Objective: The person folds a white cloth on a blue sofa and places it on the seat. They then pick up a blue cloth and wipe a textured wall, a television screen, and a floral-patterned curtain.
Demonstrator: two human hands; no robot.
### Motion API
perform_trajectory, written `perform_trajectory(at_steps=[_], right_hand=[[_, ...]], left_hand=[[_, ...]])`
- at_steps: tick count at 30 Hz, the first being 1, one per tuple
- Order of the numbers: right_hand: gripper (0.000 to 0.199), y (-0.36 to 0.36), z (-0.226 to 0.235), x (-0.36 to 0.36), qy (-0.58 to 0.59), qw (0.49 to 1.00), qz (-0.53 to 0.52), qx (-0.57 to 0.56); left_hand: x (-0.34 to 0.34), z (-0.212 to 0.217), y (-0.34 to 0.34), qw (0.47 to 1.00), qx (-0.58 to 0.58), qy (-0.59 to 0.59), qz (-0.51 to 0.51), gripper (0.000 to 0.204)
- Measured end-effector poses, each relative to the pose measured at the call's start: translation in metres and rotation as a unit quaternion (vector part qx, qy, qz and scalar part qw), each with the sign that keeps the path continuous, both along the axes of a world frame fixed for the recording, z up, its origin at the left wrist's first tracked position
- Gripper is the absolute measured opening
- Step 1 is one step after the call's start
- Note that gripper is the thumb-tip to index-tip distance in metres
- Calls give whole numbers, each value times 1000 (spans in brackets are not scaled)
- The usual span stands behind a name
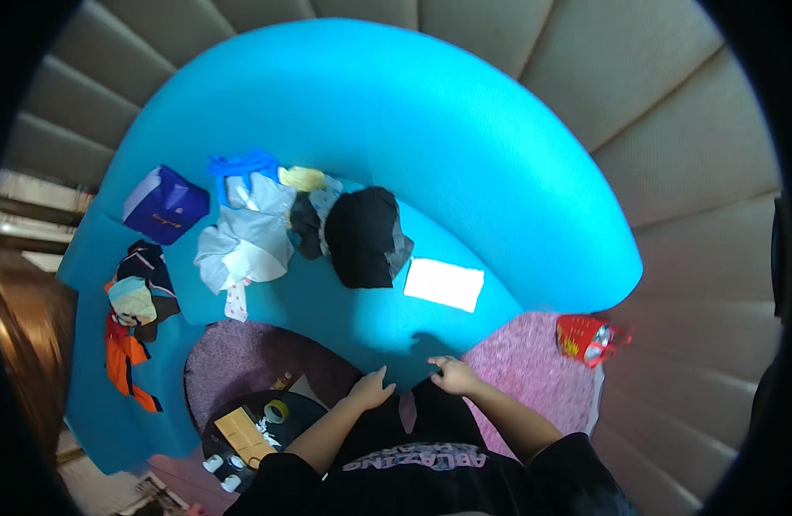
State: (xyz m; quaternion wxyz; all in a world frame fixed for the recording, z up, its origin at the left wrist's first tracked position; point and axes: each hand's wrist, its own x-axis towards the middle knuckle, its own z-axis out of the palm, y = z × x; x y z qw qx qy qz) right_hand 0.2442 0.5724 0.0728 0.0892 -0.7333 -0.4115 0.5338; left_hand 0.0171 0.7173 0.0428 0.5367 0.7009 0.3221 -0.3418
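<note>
My left hand is over my left thigh, thumb apart from the fingers, with nothing seen in it. My right hand is beside my other thigh near the seat edge, fingers loosely apart and holding nothing. Ahead of the hands is a curved bright blue sofa. The thing on the seat nearest my right hand is a folded white cloth. To its left is a black garment, partly over a dark grey one. Farther left, light grey clothing forms a loose heap.
A purple-and-white bag stands at the sofa's left, above orange and dark clothes. A black round table at lower left holds a cardboard box and a tape roll. A red bag is on the pink carpet.
</note>
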Motion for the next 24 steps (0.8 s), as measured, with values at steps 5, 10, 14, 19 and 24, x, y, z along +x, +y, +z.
perform_trajectory(at_steps=[5,10,14,19,24], right_hand=[[44,60,92,19,-24,999,34,17],[26,84,147,-3,-14,981,-40,187],[18,83,171,-40,117,969,-57,212],[18,52,210,-112,215,964,34,154],[15,37,257,-204,228,946,191,128]], left_hand=[[-4,54,5,995,72,-47,41,73],[-10,121,1,967,162,-117,156,66],[-41,155,-31,897,190,-239,321,47],[-141,187,-107,850,221,-158,451,41],[-288,226,-237,771,289,-7,568,40]])
